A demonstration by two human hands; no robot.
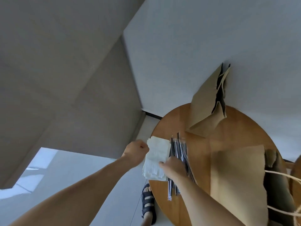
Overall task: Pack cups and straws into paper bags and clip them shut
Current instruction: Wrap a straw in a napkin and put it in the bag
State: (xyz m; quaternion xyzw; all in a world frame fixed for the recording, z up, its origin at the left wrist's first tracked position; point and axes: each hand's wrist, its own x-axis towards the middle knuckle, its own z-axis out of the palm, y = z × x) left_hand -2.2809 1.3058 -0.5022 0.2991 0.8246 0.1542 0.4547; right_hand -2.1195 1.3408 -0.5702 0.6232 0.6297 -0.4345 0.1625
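A bundle of black straws (180,149) in clear wrappers lies on the round wooden table (198,144). Beside it on the left is a stack of white paper sheets (158,149) at the table's edge. My left hand (136,152) is curled, pinching the stack's left edge. My right hand (173,168) lies over the straws with its thumb on the paper; its fingers are hidden. A brown paper bag (205,110) stands at the back with a dark opening. A larger brown paper bag (236,180) with twine handles stands open at the right. No cups are visible.
The table stands against a white wall (211,38). A foot in a dark sandal (147,203) is on the pale floor below the table's left edge. A grey wall fills the left of the tilted view.
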